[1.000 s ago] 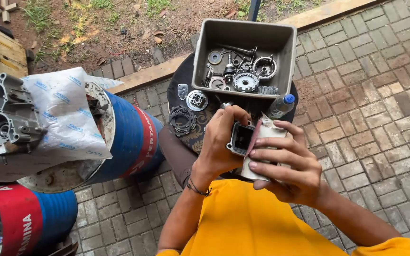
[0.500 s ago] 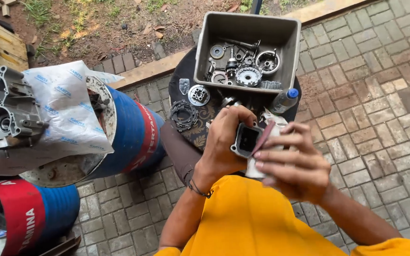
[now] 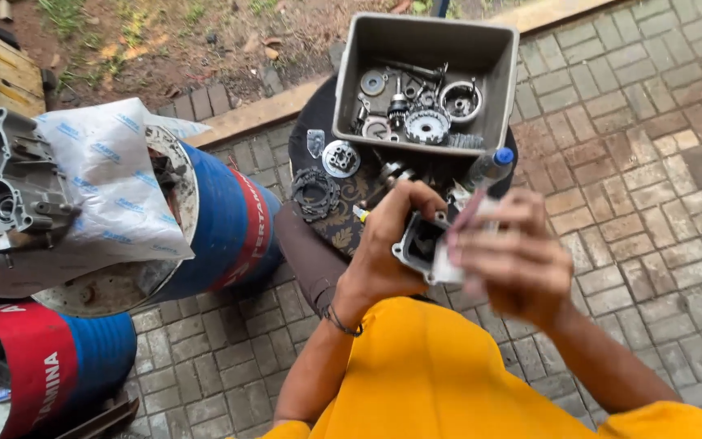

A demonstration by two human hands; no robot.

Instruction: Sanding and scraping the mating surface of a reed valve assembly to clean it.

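Head view, looking down: to my left a blue and red drum [image 3: 229,228] lies on the brick paving [image 3: 652,162] with a grey engine case [image 3: 6,191] on a white plastic sheet [image 3: 115,183]. Farther off, a grey bin [image 3: 424,81] of gears sits on a dark round table [image 3: 343,219]. Nearer, my left hand [image 3: 387,244] has its fingers curled tight around a small metal housing [image 3: 424,244]. My right hand [image 3: 509,260], blurred, presses a pale cloth [image 3: 469,223] against it, fingers together.
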